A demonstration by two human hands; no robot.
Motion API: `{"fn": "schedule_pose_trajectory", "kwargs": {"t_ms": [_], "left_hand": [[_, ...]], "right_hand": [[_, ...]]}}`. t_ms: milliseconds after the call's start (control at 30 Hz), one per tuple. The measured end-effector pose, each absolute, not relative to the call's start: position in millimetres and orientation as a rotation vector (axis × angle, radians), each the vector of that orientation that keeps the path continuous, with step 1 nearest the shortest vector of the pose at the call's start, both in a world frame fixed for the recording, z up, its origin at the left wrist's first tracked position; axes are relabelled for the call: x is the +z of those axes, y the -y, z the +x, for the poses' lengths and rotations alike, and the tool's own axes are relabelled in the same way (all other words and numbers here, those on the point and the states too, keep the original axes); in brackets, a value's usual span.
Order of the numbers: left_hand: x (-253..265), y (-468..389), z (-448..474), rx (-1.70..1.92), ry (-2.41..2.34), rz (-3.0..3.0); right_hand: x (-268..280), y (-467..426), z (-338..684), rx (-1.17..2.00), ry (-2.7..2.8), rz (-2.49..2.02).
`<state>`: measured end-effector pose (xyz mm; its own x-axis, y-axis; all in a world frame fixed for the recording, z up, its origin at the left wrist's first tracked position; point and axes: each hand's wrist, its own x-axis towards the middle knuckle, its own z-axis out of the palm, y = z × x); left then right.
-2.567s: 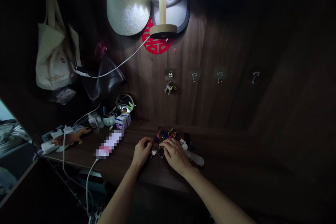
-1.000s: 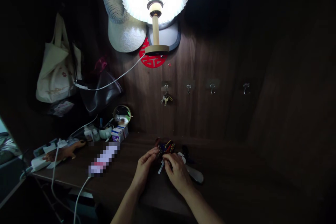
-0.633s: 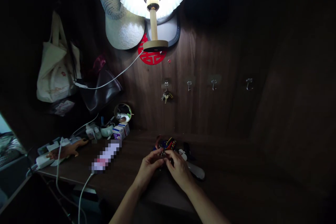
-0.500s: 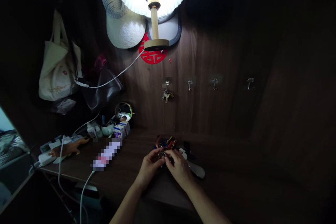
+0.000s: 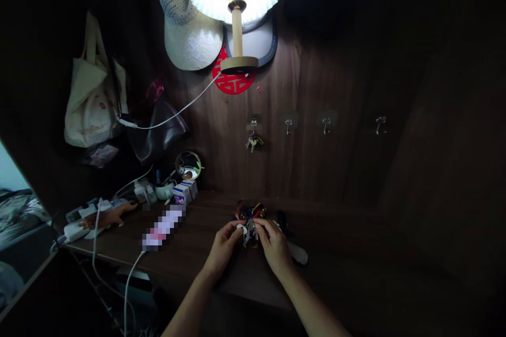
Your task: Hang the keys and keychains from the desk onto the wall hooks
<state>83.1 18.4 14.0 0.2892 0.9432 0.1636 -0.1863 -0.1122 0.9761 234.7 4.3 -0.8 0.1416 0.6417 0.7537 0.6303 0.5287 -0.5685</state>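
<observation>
Close together over the dark wooden shelf, my two hands are at a small bunch of keys (image 5: 249,235); its silvery parts dangle between them, small and blurred. My left hand (image 5: 221,250) pinches the left side of the bunch, by a whitish piece. The thumb and fingers of my right hand (image 5: 279,250) close on its right side. Just behind my fingertips lies a tangle of coloured cords (image 5: 259,211) in blue, yellow and red. Partly covered by my right hand, a grey oblong thing (image 5: 299,254) rests on the shelf.
Another bunch of keys (image 5: 253,142) hangs from a wall hook, with three bare hooks to its right. A lit lamp (image 5: 237,31) is overhead. Left on the shelf are a blurred-out phone-like thing (image 5: 164,227) with a cable, small boxes (image 5: 185,192) and a round mirror (image 5: 188,165).
My hands have moved slightly apart, and more of the keys shows between them. The whole view has shifted a little.
</observation>
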Motion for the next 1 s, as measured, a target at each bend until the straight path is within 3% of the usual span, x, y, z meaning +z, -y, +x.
{"fn": "schedule_pose_trajectory", "kwargs": {"t_ms": [1000], "left_hand": [[13.9, -18.3, 81.2, 1.218, -0.811, 1.425]], "right_hand": [[11.8, 12.9, 224.0, -0.283, 1.812, -1.145]]}}
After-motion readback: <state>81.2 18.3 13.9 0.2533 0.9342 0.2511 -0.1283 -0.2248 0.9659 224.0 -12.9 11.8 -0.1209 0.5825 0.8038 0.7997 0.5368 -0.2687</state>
